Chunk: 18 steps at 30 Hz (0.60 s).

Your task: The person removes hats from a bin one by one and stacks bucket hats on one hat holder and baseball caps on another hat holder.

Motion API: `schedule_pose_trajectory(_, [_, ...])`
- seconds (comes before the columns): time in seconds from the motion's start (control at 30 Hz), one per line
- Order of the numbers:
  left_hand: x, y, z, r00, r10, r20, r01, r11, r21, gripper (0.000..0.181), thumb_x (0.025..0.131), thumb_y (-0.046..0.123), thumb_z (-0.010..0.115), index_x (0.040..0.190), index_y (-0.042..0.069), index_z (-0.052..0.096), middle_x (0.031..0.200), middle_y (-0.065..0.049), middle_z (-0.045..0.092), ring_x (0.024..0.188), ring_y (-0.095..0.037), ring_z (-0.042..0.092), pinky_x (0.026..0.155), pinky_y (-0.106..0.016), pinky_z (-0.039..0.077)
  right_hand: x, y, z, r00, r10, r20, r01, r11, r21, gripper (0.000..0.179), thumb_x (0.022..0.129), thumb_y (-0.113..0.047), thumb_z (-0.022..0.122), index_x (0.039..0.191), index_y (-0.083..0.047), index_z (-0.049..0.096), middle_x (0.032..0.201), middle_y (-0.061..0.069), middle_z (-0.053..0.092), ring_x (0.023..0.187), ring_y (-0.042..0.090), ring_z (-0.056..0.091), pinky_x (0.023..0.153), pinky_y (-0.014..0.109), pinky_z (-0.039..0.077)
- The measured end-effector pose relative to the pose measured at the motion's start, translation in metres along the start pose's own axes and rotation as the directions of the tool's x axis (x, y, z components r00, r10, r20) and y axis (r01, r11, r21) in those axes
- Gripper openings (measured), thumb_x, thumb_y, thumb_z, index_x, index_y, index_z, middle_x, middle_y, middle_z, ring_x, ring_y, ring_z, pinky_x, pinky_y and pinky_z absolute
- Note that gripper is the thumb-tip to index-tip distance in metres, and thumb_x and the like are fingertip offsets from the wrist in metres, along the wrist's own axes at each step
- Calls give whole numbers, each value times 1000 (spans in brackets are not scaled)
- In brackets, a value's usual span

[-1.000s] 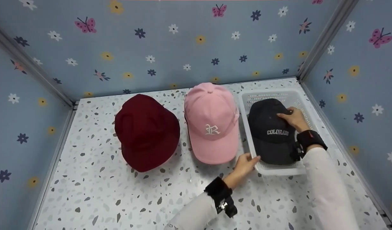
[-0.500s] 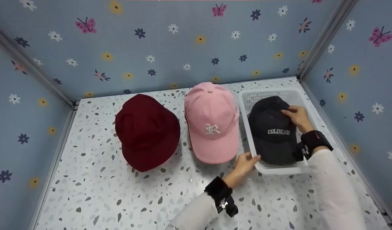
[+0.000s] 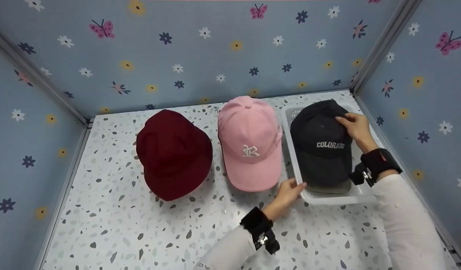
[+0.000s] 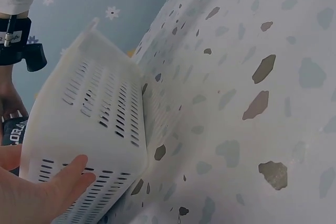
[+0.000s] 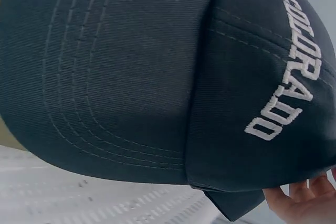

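Note:
A dark cap (image 3: 318,129) lettered COLORADO is over the white plastic basket (image 3: 341,201) at the right in the head view. My right hand (image 3: 359,129) pinches the side of its crown, thumb on top; in the right wrist view the fingers (image 5: 310,198) curl under the crown's edge. Beneath the dark brim, an olive brim (image 3: 332,188) shows inside the basket; the rest of it is hidden. At the basket's near left corner my left hand (image 3: 289,193) grips the rim, with fingers against the slotted outer wall (image 4: 100,103) in the left wrist view.
A pink cap (image 3: 249,131) lies just left of the basket, and a dark red hat (image 3: 172,153) farther left. All stand on a speckled white table (image 3: 170,236). Flower-patterned panels (image 3: 200,52) enclose the back and both sides.
My right hand has moved up and to the right; the dark cap has shifted toward the back and looks larger, uncovering the olive brim below. The left hand stays on the basket rim.

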<state>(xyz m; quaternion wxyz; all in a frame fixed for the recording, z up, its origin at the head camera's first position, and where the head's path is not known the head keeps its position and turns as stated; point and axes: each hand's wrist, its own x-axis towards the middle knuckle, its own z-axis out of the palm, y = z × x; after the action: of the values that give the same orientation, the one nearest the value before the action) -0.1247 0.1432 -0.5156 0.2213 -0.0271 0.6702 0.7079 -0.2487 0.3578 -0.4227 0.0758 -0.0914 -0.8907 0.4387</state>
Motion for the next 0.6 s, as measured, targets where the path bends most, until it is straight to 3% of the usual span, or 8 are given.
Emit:
schedule_pose_trajectory(0.13, [-2, 1, -1, 1000, -11, 0, 11, 1000, -11, 34, 85, 14, 56, 112, -7, 51, 96, -14, 61, 90, -25, 60, 74, -26, 50, -3, -10, -3, 999, 0, -47, 1, 1000, 17, 39, 87, -30, 55, 103, 6, 57, 76, -13, 48, 65, 0, 44, 56, 12, 37])
schedule_pose_trajectory(0.37, [-4, 3, 0, 1000, 14, 20, -13, 999, -46, 27, 87, 5, 52, 108, -10, 52, 98, -20, 60, 90, -28, 60, 73, -25, 51, -9, -26, -8, 992, -11, -125, 17, 999, 49, 29, 86, -28, 56, 92, 1, 56, 74, -10, 48, 61, 1, 42, 53, 14, 36])
schedule_pose_trajectory(0.6, [-6, 6, -2, 999, 33, 21, -32, 998, -52, 29, 86, -2, 48, 113, -14, 49, 103, -23, 59, 91, -26, 60, 75, -26, 50, -16, -40, -12, 987, 52, -151, -29, 988, 151, 18, 86, -28, 56, 86, -10, 57, 74, -8, 47, 62, 3, 44, 53, 14, 38])
